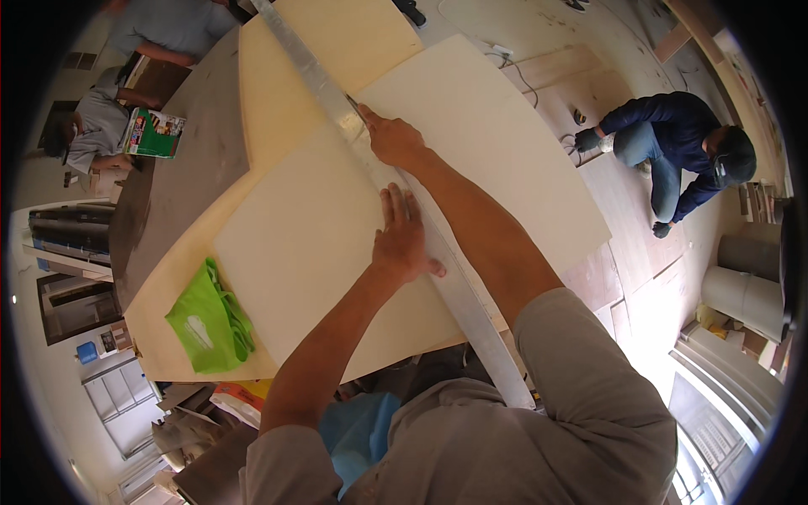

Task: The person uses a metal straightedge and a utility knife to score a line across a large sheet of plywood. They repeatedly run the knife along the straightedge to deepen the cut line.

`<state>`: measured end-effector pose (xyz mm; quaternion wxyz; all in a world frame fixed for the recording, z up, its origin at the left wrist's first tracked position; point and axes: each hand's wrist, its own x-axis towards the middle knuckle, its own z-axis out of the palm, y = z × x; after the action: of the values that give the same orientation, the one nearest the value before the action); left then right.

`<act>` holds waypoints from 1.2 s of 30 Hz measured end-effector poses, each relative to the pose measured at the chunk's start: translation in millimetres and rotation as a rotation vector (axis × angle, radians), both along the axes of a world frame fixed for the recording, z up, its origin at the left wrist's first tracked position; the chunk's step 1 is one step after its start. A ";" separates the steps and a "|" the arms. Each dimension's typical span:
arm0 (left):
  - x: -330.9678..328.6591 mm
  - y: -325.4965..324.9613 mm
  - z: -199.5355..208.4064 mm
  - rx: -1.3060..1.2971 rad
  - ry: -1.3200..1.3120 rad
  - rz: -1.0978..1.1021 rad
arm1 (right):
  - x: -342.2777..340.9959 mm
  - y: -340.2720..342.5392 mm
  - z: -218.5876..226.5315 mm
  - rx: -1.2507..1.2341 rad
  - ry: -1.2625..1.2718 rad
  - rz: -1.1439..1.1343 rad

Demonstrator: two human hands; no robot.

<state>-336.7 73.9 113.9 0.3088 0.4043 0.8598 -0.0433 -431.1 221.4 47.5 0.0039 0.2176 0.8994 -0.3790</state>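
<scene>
A long metal straightedge (324,84) runs across a large pale sheet (295,219), from the far edge down to my body. My left hand (401,240) lies flat, pressing on the straightedge, its fingers stretched forward and the thumb reaching across to the other side. Farther up, my right hand (396,139) is closed at the straightedge's right edge. A thin dark tip sticks out beyond its fingers, against the metal. Most of that slim tool is hidden, so its exact kind cannot be told.
A green bag (210,320) lies left on the yellowish board (252,109) under the sheet. A brown panel (194,135) is beyond it. At right, a person in dark blue (673,143) crouches on the floor near a cable. Another person at left holds a green box (156,133).
</scene>
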 end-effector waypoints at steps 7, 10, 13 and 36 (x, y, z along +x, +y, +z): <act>2.3 5.3 6.9 -0.054 0.012 -0.004 | -3.3 2.6 -2.6 -0.004 0.028 0.007; 1.0 10.4 4.8 -0.074 0.026 -0.026 | -3.3 7.8 1.0 0.015 0.023 -0.015; 0.1 7.8 1.8 -0.094 0.041 -0.040 | 8.8 3.7 -9.1 0.024 0.036 -0.017; -4.1 3.3 -9.3 -0.070 0.169 -0.088 | 402.6 -101.3 35.5 -0.234 -0.190 -0.022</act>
<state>-340.8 77.3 104.6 0.2468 0.4254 0.8623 -0.1210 -28.5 120.1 83.0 0.1104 0.2605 0.8422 -0.4591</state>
